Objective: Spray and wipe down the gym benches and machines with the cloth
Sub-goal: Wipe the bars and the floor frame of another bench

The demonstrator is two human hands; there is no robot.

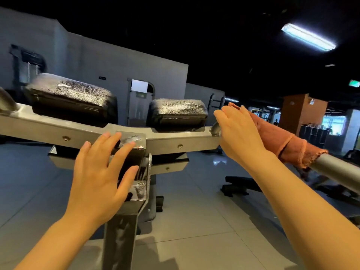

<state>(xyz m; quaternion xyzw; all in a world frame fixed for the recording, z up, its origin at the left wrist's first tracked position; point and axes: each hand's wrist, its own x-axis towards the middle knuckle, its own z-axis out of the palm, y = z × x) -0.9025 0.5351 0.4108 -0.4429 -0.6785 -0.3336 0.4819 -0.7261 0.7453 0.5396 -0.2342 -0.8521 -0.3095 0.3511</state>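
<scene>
Writing that can be read is nowhere showing: a white sheet (139,86) on the grey door at twelve o'clock is reading blank, and a green ceiling sign (354,83) at two o'clock is too blurred to make out. Two black pads (72,94) are sitting on the machine's grey crossbar (78,131), both glistening with droplets, the second pad (178,110) lying nearer the centre. One rust-coloured cloth (280,137) is lying wrapped round the grey handle bar (339,168) at three o'clock. Two bare hands are showing: the right hand (239,133) is resting on the cloth's near end with fingers straight and close together, and the left hand (97,172) is lying flat on the centre post (134,152), fingers spread. One ceiling light (308,37) is glowing at one o'clock.
</scene>
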